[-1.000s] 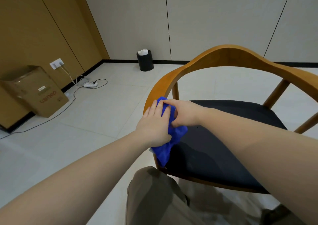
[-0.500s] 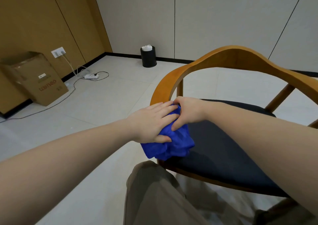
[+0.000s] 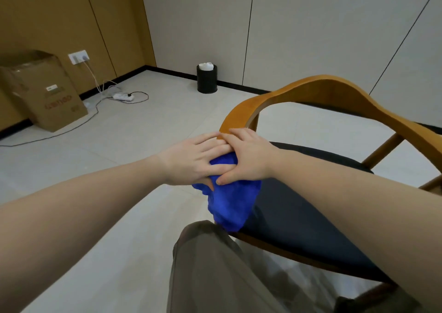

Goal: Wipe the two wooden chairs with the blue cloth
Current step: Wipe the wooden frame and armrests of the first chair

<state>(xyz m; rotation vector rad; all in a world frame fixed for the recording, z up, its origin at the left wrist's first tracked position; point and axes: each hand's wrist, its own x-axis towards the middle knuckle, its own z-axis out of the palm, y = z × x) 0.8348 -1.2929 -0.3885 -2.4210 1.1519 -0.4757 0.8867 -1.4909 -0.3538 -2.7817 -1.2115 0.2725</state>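
- Fingers of the left hand lie straight and together, pressing the blue cloth. The right hand overlaps them, thumb on the cloth; whether it grips, I cannot tell.
- Cloth sits bunched at the wooden chair's near armrest end.
- Likely early: the curved rail beyond awaits wiping, and the second chair is out of view.

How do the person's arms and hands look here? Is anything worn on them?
The left hand and right hand carry no visible glove, ring, watch or bracelet. The left forearm and right forearm are bare to the frame edge; no sleeve shows.
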